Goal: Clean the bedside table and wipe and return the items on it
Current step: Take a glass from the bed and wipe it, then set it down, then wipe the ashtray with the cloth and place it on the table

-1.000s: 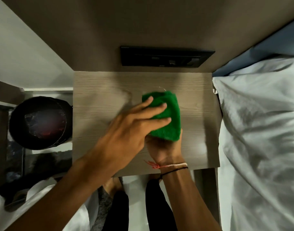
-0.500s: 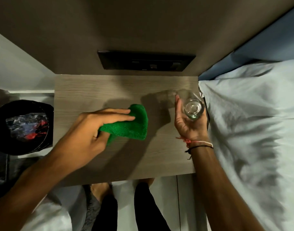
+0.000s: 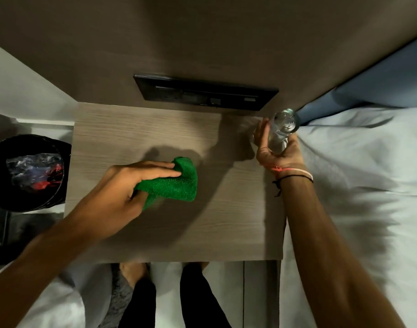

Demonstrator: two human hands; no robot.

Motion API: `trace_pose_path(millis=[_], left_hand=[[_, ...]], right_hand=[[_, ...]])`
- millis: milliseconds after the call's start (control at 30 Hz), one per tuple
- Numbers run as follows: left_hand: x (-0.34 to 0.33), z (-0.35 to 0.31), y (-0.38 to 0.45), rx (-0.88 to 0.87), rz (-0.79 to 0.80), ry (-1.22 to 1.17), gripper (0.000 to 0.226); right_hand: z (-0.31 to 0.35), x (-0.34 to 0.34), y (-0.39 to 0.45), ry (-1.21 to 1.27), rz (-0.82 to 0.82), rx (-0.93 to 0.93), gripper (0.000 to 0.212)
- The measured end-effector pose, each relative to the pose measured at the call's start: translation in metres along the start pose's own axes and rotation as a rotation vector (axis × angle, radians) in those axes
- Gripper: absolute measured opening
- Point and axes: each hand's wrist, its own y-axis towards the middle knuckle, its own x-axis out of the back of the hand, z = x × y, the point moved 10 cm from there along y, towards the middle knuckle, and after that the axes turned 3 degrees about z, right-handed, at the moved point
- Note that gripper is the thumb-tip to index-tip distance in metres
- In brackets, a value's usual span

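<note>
Left hand (image 3: 122, 185) presses a green cloth (image 3: 173, 183) onto the bench (image 3: 226, 221); right hand (image 3: 279, 150) grips a glass (image 3: 283, 125), likely to be set down at the far corner.

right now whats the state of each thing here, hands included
left hand: closed on the green cloth, pressing it on the bedside table
right hand: gripping the glass at the table's far right corner
glass: upright, looks empty
bin: open, wrappers inside
</note>
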Motion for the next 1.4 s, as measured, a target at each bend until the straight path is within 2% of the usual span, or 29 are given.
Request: trace_pose_path(millis=[267,400,467,533,600,733,833,867,933,967,1000,1033,1067,1167,1267,1333,1400], left_hand=[[0.005,-0.002,-0.001,0.062,-0.038,-0.023,0.08],[0.003,-0.003,-0.009,0.083,-0.005,0.005,0.079],[0.004,-0.009,-0.011,0.094,-0.026,0.078,0.078],[0.005,-0.039,-0.009,0.012,-0.05,0.187,0.076],[-0.001,-0.077,-0.003,-0.104,-0.059,0.244,0.075],[-0.027,-0.155,0.022,-0.363,-0.05,0.319,0.084],[-0.064,-0.218,0.034,-0.595,-0.043,0.42,0.086],[-0.08,-0.238,0.038,-0.659,-0.084,0.442,0.086],[-0.078,-0.258,0.035,-0.774,-0.195,0.541,0.079],[-0.153,-0.316,0.035,-0.961,-0.109,0.514,0.072],[-0.172,-0.329,0.035,-1.016,-0.078,0.49,0.067],[-0.171,-0.337,0.037,-1.007,-0.117,0.532,0.064],[-0.184,-0.351,0.038,-1.04,-0.145,0.546,0.061],[-0.255,-0.386,0.034,-1.128,-0.014,0.561,0.059],[-0.312,-0.411,0.039,-1.182,0.072,0.588,0.06],[-0.336,-0.42,0.043,-1.193,0.1,0.584,0.059],[-0.36,-0.427,0.046,-1.202,0.124,0.574,0.056]], right_hand=[[-0.01,-0.015,0.004,-0.126,0.004,-0.064,0.039],[-0.016,-0.001,-0.01,-0.172,-0.025,-0.029,0.075],[-0.022,0.007,-0.034,-0.277,-0.027,0.039,0.085],[-0.018,0.01,-0.07,-0.486,-0.039,0.17,0.081],[-0.006,0.01,-0.116,-0.694,-0.073,0.377,0.065],[0.038,0.001,-0.233,-0.995,-0.121,0.989,0.044],[0.072,0.016,-0.313,-1.252,-0.346,1.431,0.034],[0.085,0.027,-0.333,-1.264,-0.439,1.503,0.03],[0.091,0.032,-0.334,-1.274,-0.517,1.563,0.024],[0.142,0.086,-0.402,-1.16,-0.735,1.684,0.025],[0.155,0.105,-0.414,-1.157,-0.85,1.702,0.028],[0.159,0.11,-0.413,-1.198,-0.889,1.727,0.032],[0.171,0.124,-0.423,-1.212,-0.974,1.707,0.038],[0.216,0.189,-0.466,-1.143,-1.343,1.638,0.055],[0.257,0.241,-0.493,-1.119,-1.661,1.477,0.067],[0.274,0.262,-0.497,-1.161,-1.765,1.337,0.071],[0.288,0.281,-0.492,-1.187,-1.772,1.245,0.072]])
